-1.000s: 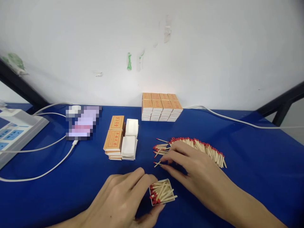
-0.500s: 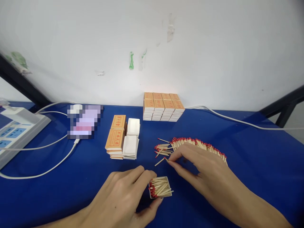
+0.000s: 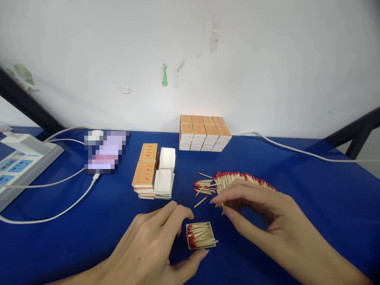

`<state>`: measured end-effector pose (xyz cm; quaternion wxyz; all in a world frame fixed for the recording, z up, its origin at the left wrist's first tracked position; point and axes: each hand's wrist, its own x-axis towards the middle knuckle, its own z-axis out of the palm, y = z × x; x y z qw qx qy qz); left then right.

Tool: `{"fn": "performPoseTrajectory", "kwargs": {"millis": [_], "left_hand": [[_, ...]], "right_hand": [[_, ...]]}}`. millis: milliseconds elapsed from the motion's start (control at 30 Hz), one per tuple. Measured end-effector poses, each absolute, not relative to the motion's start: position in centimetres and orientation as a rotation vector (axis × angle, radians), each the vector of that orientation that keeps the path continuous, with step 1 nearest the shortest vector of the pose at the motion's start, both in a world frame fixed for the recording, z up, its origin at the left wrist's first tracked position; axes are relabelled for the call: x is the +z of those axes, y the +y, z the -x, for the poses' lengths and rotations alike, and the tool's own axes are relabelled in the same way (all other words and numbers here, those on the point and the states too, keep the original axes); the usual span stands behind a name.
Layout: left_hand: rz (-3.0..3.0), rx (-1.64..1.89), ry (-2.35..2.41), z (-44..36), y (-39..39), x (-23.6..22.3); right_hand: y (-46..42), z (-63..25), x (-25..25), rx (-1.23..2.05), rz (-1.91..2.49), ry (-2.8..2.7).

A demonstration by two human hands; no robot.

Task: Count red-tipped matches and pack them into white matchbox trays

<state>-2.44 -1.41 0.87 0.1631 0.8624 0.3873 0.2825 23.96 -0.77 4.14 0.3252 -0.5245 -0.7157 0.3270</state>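
Note:
A small open matchbox tray [image 3: 201, 236] full of red-tipped matches lies on the blue table [image 3: 311, 198] near the front. My left hand [image 3: 154, 245] steadies it, forefinger at its far left corner and thumb at its near edge. My right hand [image 3: 261, 213] hovers just right of the tray, fingers pinched on a few matches taken from the big loose pile of matches [image 3: 237, 182] behind it. Some stray matches [image 3: 203, 188] lie left of the pile.
Two stacks of orange matchbox sleeves [image 3: 145, 170] and white inner trays [image 3: 164, 174] stand left of the pile. A block of stacked filled matchboxes [image 3: 204, 133] sits by the wall. A power strip [image 3: 20, 162], white cables [image 3: 59, 186] and a blurred device [image 3: 105, 152] lie at left.
My right hand has lifted from the stray matches, closed into a pinch and drawn back toward the tray. The left hand loosened its grip on the tray slightly.

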Motion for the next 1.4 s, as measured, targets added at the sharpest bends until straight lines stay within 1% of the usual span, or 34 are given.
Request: {"fn": "performPoseTrajectory", "kwargs": {"millis": [167, 267, 433, 600, 767, 933, 1033, 1167, 1267, 1333, 1400], "left_hand": [[-2.267, 0.725, 1.053, 2.4, -1.6, 1.2], [-2.216, 0.729, 1.068, 2.3, -1.6, 0.9], [-2.216, 0.621, 0.995, 2.2, -1.5, 0.5], [-2.254, 0.642, 0.948, 2.1, -1.4, 0.1], [-2.229, 0.633, 0.995, 2.0, -1.6, -0.1], [-2.225, 0.642, 0.999, 2.1, -1.5, 0.2], [-2.245, 0.686, 1.016, 2.1, -1.6, 0.4], [-2.375, 0.786, 1.081, 2.0, -2.0, 0.1], [-2.459, 0.733, 1.104, 2.0, -2.0, 0.0], [-2.462, 0.665, 1.098, 2.0, -2.0, 0.0], [-2.446, 0.659, 1.089, 2.1, -2.0, 0.1]], "right_hand": [[-2.1, -24.2, 3.1, 0.999, 1.282, -1.947], [-2.5, -24.2, 2.2, 1.091, 1.334, -1.874], [-2.4, -23.6, 1.4, 1.271, 1.405, -1.728], [-2.6, -22.8, 1.1, 1.268, 1.413, -1.733], [-2.8, -22.1, 0.9, 1.16, 1.428, -1.764], [-2.5, -22.9, 1.5, 1.12, 1.393, -1.778], [-1.9, -23.8, 2.2, 0.975, 1.425, -1.801], [-0.8, -24.2, 2.4, 0.535, 1.346, -2.048], [0.1, -24.0, 1.8, 0.242, 1.266, -2.268], [0.6, -23.7, 1.5, 0.165, 1.204, -2.415], [1.0, -23.4, 1.4, 0.171, 1.141, -2.518]]}}
